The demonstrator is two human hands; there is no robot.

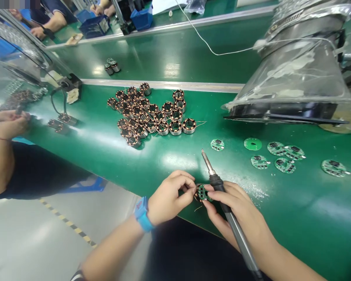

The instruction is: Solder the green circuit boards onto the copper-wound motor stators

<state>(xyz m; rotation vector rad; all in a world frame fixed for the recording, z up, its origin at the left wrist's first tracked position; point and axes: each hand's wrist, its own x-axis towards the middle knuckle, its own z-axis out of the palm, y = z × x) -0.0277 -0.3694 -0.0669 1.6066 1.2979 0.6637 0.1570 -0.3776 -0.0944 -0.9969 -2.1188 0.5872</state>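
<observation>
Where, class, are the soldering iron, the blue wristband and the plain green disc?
Soldering iron (pixel 234 227): head view, on its handle.
Blue wristband (pixel 144 215): head view, middle of the band.
Plain green disc (pixel 252 144): head view, upper face.

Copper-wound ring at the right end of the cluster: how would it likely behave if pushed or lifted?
The ring would probably feel stiff and fairly heavy, given its metallic wall. Standing on end, it would likely slide, not roll. Its thin loose wire looks bendy and might snag.
</observation>
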